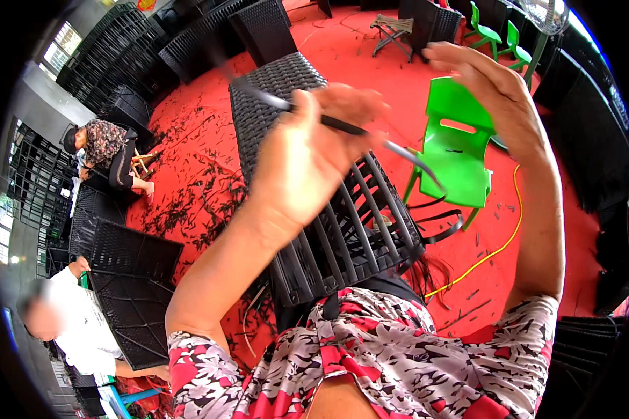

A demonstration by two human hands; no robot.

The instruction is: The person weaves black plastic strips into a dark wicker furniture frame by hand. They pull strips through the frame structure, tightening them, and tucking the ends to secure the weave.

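A dark, flat strip of plastic rattan (342,126) runs slantwise across my left hand (314,140), caught between its thumb and fingers. The strip's far end is blurred, and its other end curls down on the right. My right hand (493,91) is raised at the upper right, fingers stretched out with nothing seen in them. Under both hands a black wicker furniture frame (276,77) reaches from my lap into the room. Its far part is woven, while bare black slats (335,244) show at the near end. Loose strip (444,227) loops out beside the frame's right edge.
A green plastic chair (458,150) stands right of the frame, near a yellow cable (493,255) on the red floor (189,133). Black scraps litter the left side. One person (108,150) bends over at the far left; another in white (87,325) holds a black wicker panel (136,293).
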